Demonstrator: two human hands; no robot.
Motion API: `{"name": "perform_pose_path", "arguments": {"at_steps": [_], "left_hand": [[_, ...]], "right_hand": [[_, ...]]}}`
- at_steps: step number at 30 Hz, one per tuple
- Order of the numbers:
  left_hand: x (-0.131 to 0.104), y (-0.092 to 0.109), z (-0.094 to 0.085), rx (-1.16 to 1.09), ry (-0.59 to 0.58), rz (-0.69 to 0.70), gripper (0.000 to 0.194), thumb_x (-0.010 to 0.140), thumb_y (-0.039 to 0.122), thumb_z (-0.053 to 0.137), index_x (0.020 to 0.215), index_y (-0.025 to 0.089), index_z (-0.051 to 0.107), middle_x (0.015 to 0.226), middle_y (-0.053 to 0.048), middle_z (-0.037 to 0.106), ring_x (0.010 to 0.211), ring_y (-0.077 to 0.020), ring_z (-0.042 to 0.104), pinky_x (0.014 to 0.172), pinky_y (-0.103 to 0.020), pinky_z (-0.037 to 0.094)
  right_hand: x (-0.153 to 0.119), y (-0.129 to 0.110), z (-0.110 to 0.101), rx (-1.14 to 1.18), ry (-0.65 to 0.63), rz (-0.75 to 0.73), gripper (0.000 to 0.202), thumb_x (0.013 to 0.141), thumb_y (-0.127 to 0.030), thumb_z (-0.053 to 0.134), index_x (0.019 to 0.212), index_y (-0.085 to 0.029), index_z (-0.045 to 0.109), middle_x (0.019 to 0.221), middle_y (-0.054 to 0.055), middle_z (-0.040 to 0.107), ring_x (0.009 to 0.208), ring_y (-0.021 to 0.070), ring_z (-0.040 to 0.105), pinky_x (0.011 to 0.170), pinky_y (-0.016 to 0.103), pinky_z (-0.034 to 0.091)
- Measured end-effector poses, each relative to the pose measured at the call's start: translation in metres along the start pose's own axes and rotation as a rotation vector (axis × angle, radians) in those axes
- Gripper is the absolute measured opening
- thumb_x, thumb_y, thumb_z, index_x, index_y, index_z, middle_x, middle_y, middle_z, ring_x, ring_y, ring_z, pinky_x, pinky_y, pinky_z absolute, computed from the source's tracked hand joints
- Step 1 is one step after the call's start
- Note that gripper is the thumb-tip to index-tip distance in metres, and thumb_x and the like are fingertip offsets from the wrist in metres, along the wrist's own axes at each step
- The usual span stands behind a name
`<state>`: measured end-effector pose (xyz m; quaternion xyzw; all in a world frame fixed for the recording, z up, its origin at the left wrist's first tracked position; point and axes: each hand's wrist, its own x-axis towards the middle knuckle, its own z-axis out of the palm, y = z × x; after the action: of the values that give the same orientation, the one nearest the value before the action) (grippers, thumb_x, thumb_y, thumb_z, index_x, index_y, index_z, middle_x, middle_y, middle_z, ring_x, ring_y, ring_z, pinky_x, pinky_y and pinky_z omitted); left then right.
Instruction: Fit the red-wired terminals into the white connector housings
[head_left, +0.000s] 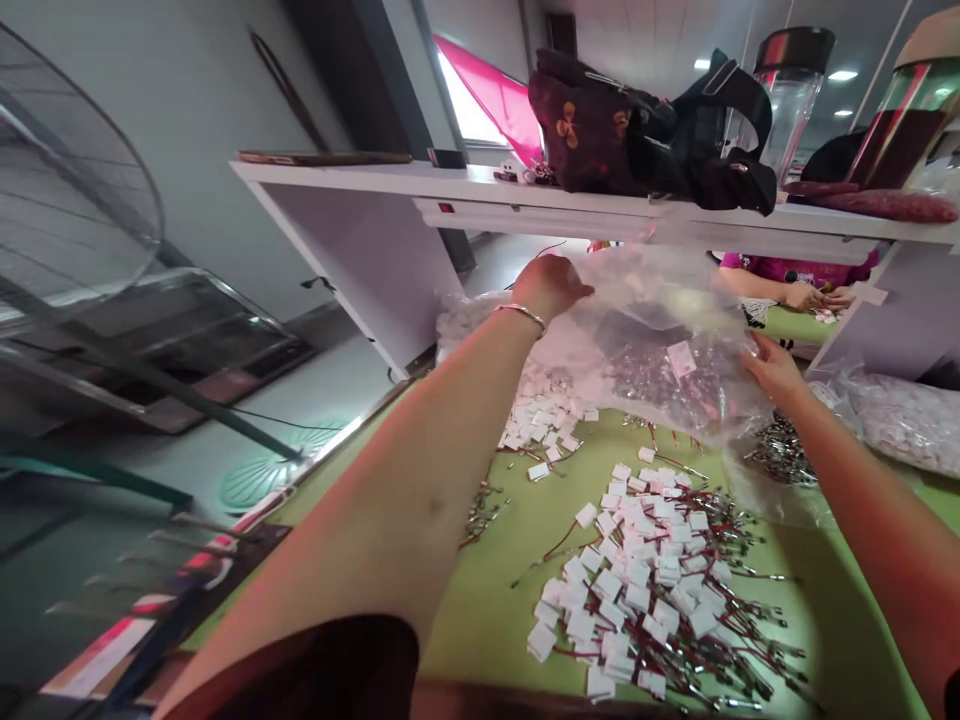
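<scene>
A clear plastic bag [645,300] with a small white label is stretched between my two hands above the back of the green table. My left hand [551,287], a silver bangle at its wrist, is closed on the bag's upper left edge. At the bag's right side my right hand [772,370] pinches the plastic. Beneath lies a big pile of white connectors with short dark red wires and metal ends [637,570]. Behind my left forearm is a heap of loose white plastic housings [544,410]. Small metal parts show through the bag; whether they are inside it I cannot tell.
A white shelf [337,175] spans the back, holding a black bag [600,125] and a lidded bottle [795,85]. Beyond it, another person's hands [814,297] work. A filled plastic bag [907,420] lies at right. Metal prongs [187,540] jut from the table's left edge.
</scene>
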<state>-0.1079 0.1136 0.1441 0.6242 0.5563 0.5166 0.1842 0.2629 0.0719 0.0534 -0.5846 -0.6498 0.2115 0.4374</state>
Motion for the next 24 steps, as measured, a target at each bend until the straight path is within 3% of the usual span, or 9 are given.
{"name": "perform_pose_path", "arguments": {"at_steps": [2, 4, 9, 11, 14, 16, 18, 21, 24], "left_hand": [[0.006, -0.001, 0.011, 0.220, 0.170, 0.085, 0.024, 0.053, 0.012, 0.078, 0.075, 0.015, 0.068, 0.079, -0.009, 0.065, 0.097, -0.0338, 0.058, 0.087, -0.042, 0.044], [-0.008, -0.005, 0.035, 0.411, 0.214, 0.213, 0.041, 0.066, 0.014, 0.070, 0.107, 0.013, 0.065, 0.112, -0.019, 0.061, 0.115, -0.0378, 0.049, 0.096, -0.050, 0.037], [-0.083, -0.018, 0.099, 0.368, -0.439, 0.559, 0.049, 0.083, 0.015, 0.054, 0.131, 0.023, 0.054, 0.138, -0.014, 0.049, 0.122, -0.0336, 0.047, 0.099, -0.048, 0.039], [-0.103, -0.022, 0.111, 0.351, -0.498, 0.541, 0.058, 0.083, 0.021, 0.058, 0.139, 0.031, 0.045, 0.147, -0.010, 0.040, 0.116, -0.0349, 0.053, 0.090, -0.047, 0.047], [-0.100, -0.026, 0.116, 0.349, -0.418, 0.354, 0.076, 0.082, 0.040, 0.062, 0.148, 0.029, 0.027, 0.155, -0.016, 0.022, 0.109, -0.0375, 0.058, 0.088, -0.050, 0.048], [-0.085, -0.028, 0.117, 0.335, -0.314, 0.204, 0.085, 0.083, 0.047, 0.061, 0.151, 0.024, 0.017, 0.157, -0.022, 0.010, 0.112, -0.0393, 0.057, 0.091, -0.051, 0.046], [-0.071, -0.027, 0.120, 0.340, -0.237, 0.127, 0.085, 0.085, 0.046, 0.058, 0.152, 0.020, 0.013, 0.156, -0.024, 0.007, 0.117, -0.0400, 0.054, 0.094, -0.051, 0.044], [-0.066, -0.023, 0.127, 0.407, -0.233, 0.126, 0.066, 0.087, 0.039, 0.055, 0.145, 0.015, 0.034, 0.153, -0.021, 0.023, 0.119, -0.0354, 0.053, 0.097, -0.046, 0.043], [-0.083, -0.016, 0.126, 0.502, -0.325, 0.279, 0.036, 0.091, 0.032, 0.045, 0.117, 0.015, 0.064, 0.129, -0.014, 0.056, 0.114, -0.0265, 0.055, 0.096, -0.038, 0.043]], "right_hand": [[-0.008, 0.006, 0.010, -0.148, -0.047, -0.047, 0.051, 0.076, -0.040, 0.056, 0.120, -0.016, 0.061, 0.078, 0.002, 0.069, 0.068, 0.0192, 0.060, 0.062, 0.029, 0.047], [-0.011, 0.013, 0.021, -0.232, -0.064, -0.035, 0.044, 0.076, -0.033, 0.055, 0.115, -0.015, 0.064, 0.084, 0.005, 0.070, 0.075, 0.0210, 0.062, 0.067, 0.029, 0.046], [-0.005, 0.024, 0.031, -0.456, -0.134, 0.069, 0.034, 0.076, -0.028, 0.058, 0.104, -0.013, 0.069, 0.094, 0.014, 0.071, 0.087, 0.0274, 0.064, 0.073, 0.031, 0.045], [-0.007, 0.020, 0.030, -0.539, -0.169, 0.083, 0.033, 0.075, -0.029, 0.061, 0.102, -0.013, 0.069, 0.096, 0.016, 0.070, 0.090, 0.0306, 0.063, 0.075, 0.034, 0.044], [-0.020, -0.001, 0.030, -0.678, -0.092, 0.039, 0.038, 0.077, -0.029, 0.059, 0.109, -0.008, 0.065, 0.111, 0.025, 0.062, 0.108, 0.0389, 0.052, 0.087, 0.045, 0.039], [-0.029, -0.022, 0.035, -0.796, -0.051, -0.116, 0.038, 0.083, -0.033, 0.053, 0.106, -0.006, 0.066, 0.114, 0.027, 0.058, 0.114, 0.0397, 0.046, 0.094, 0.048, 0.033], [-0.030, -0.042, 0.043, -0.832, -0.202, -0.372, 0.039, 0.089, -0.038, 0.044, 0.100, -0.009, 0.068, 0.106, 0.021, 0.061, 0.109, 0.0344, 0.050, 0.096, 0.044, 0.034], [-0.014, -0.056, 0.060, -0.669, -0.397, -0.541, 0.046, 0.092, -0.039, 0.040, 0.128, -0.016, 0.056, 0.132, 0.016, 0.051, 0.114, 0.0292, 0.051, 0.097, 0.040, 0.037], [0.015, -0.047, 0.079, -0.618, -0.323, -0.194, 0.066, 0.092, -0.037, 0.041, 0.151, -0.017, 0.021, 0.153, 0.017, 0.026, 0.127, 0.0311, 0.044, 0.098, 0.043, 0.038]]}}
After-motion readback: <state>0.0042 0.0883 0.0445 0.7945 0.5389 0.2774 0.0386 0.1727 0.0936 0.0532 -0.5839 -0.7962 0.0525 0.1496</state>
